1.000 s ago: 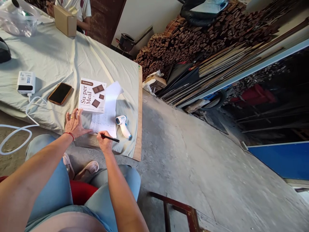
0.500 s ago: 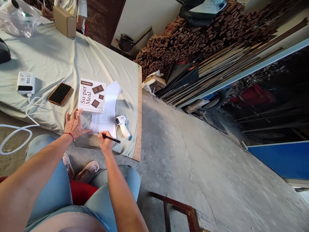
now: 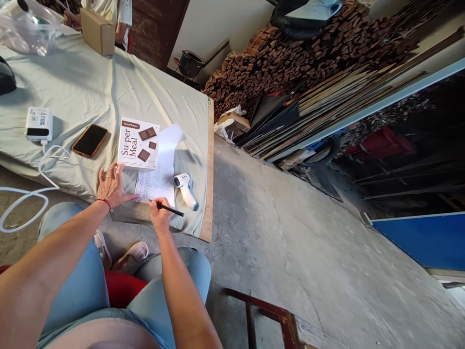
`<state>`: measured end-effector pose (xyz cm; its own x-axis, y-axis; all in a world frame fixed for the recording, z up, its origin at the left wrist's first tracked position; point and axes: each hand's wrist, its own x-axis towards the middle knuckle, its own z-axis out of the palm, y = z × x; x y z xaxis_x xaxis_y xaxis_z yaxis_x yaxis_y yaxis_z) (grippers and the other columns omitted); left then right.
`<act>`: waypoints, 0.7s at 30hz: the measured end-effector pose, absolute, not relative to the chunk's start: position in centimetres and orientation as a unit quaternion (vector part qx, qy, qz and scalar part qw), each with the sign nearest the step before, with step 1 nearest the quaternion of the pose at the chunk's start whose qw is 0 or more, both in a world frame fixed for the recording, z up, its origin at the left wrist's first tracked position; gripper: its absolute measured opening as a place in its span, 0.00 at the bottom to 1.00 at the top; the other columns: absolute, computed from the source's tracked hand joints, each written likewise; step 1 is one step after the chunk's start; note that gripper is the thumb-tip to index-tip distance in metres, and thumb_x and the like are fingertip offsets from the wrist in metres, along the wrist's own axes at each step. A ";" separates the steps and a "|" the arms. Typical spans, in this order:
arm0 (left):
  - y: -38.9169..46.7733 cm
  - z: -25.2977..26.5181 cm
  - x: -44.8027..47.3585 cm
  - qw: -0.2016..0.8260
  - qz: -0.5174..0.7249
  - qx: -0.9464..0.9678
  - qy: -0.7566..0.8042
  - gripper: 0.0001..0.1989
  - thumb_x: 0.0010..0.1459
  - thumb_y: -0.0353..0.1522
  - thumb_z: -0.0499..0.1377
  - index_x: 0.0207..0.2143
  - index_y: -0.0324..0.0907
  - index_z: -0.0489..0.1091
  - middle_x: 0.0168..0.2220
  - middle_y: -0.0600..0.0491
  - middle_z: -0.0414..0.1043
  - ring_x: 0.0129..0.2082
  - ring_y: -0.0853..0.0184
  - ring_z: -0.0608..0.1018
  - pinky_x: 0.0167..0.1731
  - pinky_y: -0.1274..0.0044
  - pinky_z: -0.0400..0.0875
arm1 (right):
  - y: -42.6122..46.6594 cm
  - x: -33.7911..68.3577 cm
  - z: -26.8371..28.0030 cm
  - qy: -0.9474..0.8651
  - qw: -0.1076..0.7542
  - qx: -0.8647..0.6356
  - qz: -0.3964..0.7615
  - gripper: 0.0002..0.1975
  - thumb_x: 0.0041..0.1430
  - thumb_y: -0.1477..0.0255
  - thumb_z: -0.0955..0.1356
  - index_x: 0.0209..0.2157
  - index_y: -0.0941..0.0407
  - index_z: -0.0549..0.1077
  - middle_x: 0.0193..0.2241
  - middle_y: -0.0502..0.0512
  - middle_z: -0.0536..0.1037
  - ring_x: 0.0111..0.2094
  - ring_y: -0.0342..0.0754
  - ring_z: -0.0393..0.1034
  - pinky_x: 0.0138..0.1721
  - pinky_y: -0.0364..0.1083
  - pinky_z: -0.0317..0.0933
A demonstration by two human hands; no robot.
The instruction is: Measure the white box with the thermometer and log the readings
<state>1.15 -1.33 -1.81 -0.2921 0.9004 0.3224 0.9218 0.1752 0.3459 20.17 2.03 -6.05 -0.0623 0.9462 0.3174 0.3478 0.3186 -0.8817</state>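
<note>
My right hand is closed round a black pen, its tip at the lower edge of a sheet of paper with handwriting on its left part. My left hand lies with fingers spread, its thumb at the paper's left corner and its fingertips by the lower left corner of a white box. The box, printed "Su-per Meal", sits on the paper and hides part of it. Just right of the sheet lies a white and blue infrared thermometer.
On the cloth-covered table are a phone, a white device with a cable, a cardboard box and a clear plastic tub. Another person sits at the far side. Stacked firewood lines the wall.
My right hand has shifted slightly to the right with the pen along the paper's lower edge. My left hand stays where it was.
</note>
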 end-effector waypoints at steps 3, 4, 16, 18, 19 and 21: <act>-1.4 -1.6 1.3 0.021 -0.233 -0.592 -0.771 0.61 0.39 0.52 0.69 0.66 0.34 0.44 0.66 0.31 0.47 0.68 0.50 0.52 0.65 0.56 0.34 | 2.1 20.2 -6.1 -0.665 0.463 -0.498 0.307 0.17 0.53 0.58 0.61 0.26 0.58 0.67 0.21 0.53 0.70 0.24 0.41 0.63 0.29 0.39 0.61; -1.4 -1.6 1.3 0.022 -0.232 -0.592 -0.772 0.60 0.39 0.52 0.69 0.66 0.34 0.44 0.66 0.31 0.47 0.68 0.51 0.53 0.65 0.56 0.34 | 2.2 20.2 -6.2 -0.669 0.458 -0.499 0.307 0.17 0.53 0.58 0.61 0.26 0.58 0.67 0.22 0.53 0.71 0.24 0.41 0.63 0.29 0.39 0.61; -1.4 -2.1 1.2 0.024 -0.246 -0.596 -0.764 0.63 0.36 0.54 0.70 0.66 0.34 0.45 0.65 0.32 0.48 0.67 0.50 0.53 0.65 0.58 0.34 | 3.6 21.0 -3.9 -0.619 0.432 -0.602 0.258 0.11 0.50 0.69 0.64 0.31 0.61 0.72 0.25 0.53 0.71 0.27 0.42 0.62 0.35 0.42 0.57; -1.3 -2.2 1.1 0.033 -0.249 -0.596 -0.762 0.63 0.36 0.53 0.70 0.66 0.35 0.45 0.65 0.33 0.49 0.67 0.50 0.54 0.65 0.57 0.35 | 4.9 21.6 -2.8 -0.653 0.379 -0.619 0.216 0.10 0.50 0.72 0.65 0.33 0.60 0.74 0.29 0.54 0.73 0.31 0.43 0.64 0.38 0.43 0.56; -1.3 -2.3 1.1 0.038 -0.249 -0.595 -0.763 0.63 0.36 0.53 0.70 0.66 0.34 0.46 0.65 0.33 0.50 0.66 0.50 0.55 0.65 0.57 0.36 | 5.6 21.8 -2.4 -0.677 0.348 -0.618 0.197 0.10 0.50 0.74 0.65 0.34 0.59 0.75 0.31 0.55 0.74 0.33 0.44 0.64 0.40 0.43 0.56; -1.3 -2.5 1.1 0.047 -0.245 -0.592 -0.766 0.62 0.36 0.53 0.70 0.66 0.34 0.46 0.65 0.33 0.49 0.66 0.49 0.55 0.65 0.57 0.36 | 6.5 22.3 -1.8 -0.717 0.287 -0.613 0.165 0.12 0.50 0.77 0.64 0.35 0.58 0.77 0.35 0.57 0.74 0.36 0.46 0.65 0.43 0.45 0.56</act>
<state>1.06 -1.27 -2.47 -0.2941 0.8845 0.3621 0.9303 0.1780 0.3208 22.28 6.53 -1.85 -0.0827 0.9742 0.2102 0.7846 0.1937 -0.5889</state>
